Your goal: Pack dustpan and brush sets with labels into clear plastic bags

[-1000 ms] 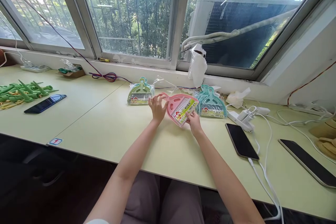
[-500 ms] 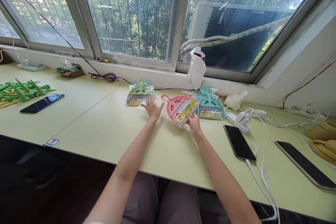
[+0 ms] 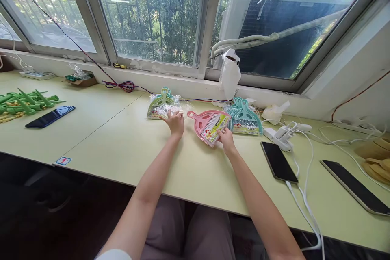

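My right hand (image 3: pixel 226 139) is closed on the lower right edge of a pink dustpan-and-brush set (image 3: pixel 207 124), tilted with its handle to the upper left and a printed label across the bristles. My left hand (image 3: pixel 174 124) has its fingers bent at a clear plastic bag (image 3: pixel 174 108), crumpled over the front of a green dustpan set (image 3: pixel 157 101); the fingertips are partly lost in the shiny film. Just right of the pink set lies a stack of teal dustpan sets (image 3: pixel 245 118) in clear wrapping.
Two phones (image 3: pixel 278 161) (image 3: pixel 355 187), white cables and a power strip (image 3: pixel 278 138) lie to the right. Another phone (image 3: pixel 50 117) and green plastic parts (image 3: pixel 27 103) are on the left. A white plastic bag (image 3: pixel 229 74) stands by the window.
My left hand has drawn its spread fingers in at the plastic over the green set, and the film is bunched up and reaches further right. The pink set stays in my right hand.
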A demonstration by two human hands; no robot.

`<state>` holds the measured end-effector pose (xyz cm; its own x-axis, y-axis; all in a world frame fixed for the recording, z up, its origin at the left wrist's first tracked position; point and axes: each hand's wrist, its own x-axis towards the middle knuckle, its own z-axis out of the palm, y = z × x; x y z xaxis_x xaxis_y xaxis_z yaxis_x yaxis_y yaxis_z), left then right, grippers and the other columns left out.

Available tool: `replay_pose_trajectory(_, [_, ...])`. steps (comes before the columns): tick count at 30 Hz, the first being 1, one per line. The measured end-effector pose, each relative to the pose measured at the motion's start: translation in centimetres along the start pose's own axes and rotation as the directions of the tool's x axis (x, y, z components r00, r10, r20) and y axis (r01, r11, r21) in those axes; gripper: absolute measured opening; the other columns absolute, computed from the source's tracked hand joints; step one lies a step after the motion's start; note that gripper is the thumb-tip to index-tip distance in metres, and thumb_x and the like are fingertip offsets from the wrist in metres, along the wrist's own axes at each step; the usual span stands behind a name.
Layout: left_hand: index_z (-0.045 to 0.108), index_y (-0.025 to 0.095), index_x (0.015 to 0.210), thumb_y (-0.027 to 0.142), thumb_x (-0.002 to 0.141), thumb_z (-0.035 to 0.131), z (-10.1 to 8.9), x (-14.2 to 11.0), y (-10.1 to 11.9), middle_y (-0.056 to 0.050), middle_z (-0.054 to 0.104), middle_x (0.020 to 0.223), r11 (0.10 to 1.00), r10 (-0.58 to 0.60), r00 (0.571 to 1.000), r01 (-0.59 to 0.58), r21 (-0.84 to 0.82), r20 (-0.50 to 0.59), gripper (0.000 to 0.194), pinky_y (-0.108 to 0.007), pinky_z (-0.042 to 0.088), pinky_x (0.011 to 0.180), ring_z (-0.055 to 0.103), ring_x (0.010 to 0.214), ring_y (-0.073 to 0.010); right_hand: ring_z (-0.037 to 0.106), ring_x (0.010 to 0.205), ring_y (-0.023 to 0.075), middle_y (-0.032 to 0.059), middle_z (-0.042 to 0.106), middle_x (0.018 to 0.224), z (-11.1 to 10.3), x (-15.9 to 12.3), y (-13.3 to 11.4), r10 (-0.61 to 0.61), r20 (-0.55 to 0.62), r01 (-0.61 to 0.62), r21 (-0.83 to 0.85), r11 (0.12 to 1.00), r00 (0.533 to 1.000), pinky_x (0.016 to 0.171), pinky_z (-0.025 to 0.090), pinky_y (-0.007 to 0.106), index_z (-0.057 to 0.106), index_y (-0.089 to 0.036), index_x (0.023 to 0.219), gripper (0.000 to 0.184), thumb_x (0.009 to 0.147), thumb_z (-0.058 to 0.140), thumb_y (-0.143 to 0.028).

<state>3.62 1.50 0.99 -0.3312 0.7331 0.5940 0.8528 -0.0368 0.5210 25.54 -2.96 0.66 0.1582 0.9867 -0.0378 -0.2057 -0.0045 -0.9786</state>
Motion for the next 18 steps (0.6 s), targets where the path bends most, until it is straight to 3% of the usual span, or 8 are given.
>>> replay_pose_trajectory(7, [0.069, 0.026, 0.101, 0.024, 0.093, 0.044, -0.2, 0.2, 0.3, -0.007, 0.066, 0.115, 0.986, -0.054, 0.998, 0.05, -0.162, -0.023, 0.026, -0.064, 0.002, 0.112, 0.038, 0.13, -0.0287, 0.07, 0.079, 0.0222, 0.005, 0.071, 0.09, 0.1, 0.0, 0.3, -0.019, 0.024, 0.017, 0.058, 0.998, 1.0, 0.069, 0.061, 0.039, 0.06, -0.019, 0.094, 0.028, 0.069, 0.072, -0.021])
replay_pose_trajectory(10, [0.069, 0.026, 0.103, 0.027, 0.093, 0.045, -0.4, 0.1, 0.8, -0.009, 0.063, 0.118, 0.976, 0.025, 0.999, -0.019, -0.218, 0.025, 0.026, -0.059, 0.008, 0.115, 0.039, 0.129, -0.0273, 0.07, 0.077, 0.0226, 0.0047, 0.072, 0.085, 0.2, 0.0, 0.7, 0.002, 0.064, -0.008, 0.097, 0.995, 0.998, 0.07, 0.061, 0.04, 0.061, -0.019, 0.092, 0.028, 0.067, 0.074, -0.022])
replay_pose_trajectory(12, [0.069, 0.027, 0.104, 0.026, 0.092, 0.047, -0.6, -0.3, 1.4, -0.007, 0.059, 0.125, 0.963, 0.145, 0.987, -0.124, -0.24, 0.074, 0.025, -0.055, 0.008, 0.116, 0.039, 0.131, -0.0255, 0.07, 0.077, 0.0225, 0.0046, 0.072, 0.086, 0.4, 0.0, 0.9, 0.002, 0.067, -0.011, 0.122, 0.992, 0.998, 0.069, 0.061, 0.038, 0.061, -0.019, 0.092, 0.03, 0.066, 0.075, -0.023])
replay_pose_trajectory(15, [0.064, 0.033, 0.114, 0.029, 0.09, 0.052, -0.9, -0.9, 2.4, -0.002, 0.041, 0.146, 0.933, 0.291, 0.954, -0.266, -0.244, 0.071, 0.027, -0.052, 0.001, 0.117, 0.026, 0.14, -0.0237, 0.07, 0.079, 0.0227, 0.005, 0.072, 0.088, 0.6, 0.0, 1.2, -0.007, 0.039, 0.001, 0.154, 0.988, 0.999, 0.068, 0.061, 0.037, 0.061, -0.019, 0.094, 0.033, 0.065, 0.076, -0.026])
replay_pose_trajectory(16, [0.059, 0.033, 0.122, 0.033, 0.089, 0.054, -0.9, -1.1, 2.6, -0.001, 0.032, 0.152, 0.933, 0.277, 0.96, -0.26, -0.25, 0.037, 0.033, -0.052, 0.0, 0.117, 0.02, 0.143, -0.0242, 0.07, 0.08, 0.0228, 0.0053, 0.072, 0.089, 0.6, 0.1, 1.3, -0.013, 0.029, 0.008, 0.166, 0.986, 1.0, 0.069, 0.061, 0.037, 0.06, -0.019, 0.094, 0.034, 0.065, 0.076, -0.027])
replay_pose_trajectory(18, [0.04, 0.031, 0.14, 0.041, 0.087, 0.058, -1.0, -1.1, 2.9, -0.005, 0.015, 0.158, 0.943, 0.126, 0.99, -0.138, -0.304, -0.058, 0.057, -0.051, 0.005, 0.117, 0.011, 0.145, -0.026, 0.069, 0.081, 0.0226, 0.0054, 0.071, 0.092, 0.6, 0.1, 1.3, -0.027, 0.007, 0.025, 0.197, 0.98, 1.0, 0.07, 0.061, 0.037, 0.06, -0.019, 0.095, 0.036, 0.064, 0.076, -0.027])
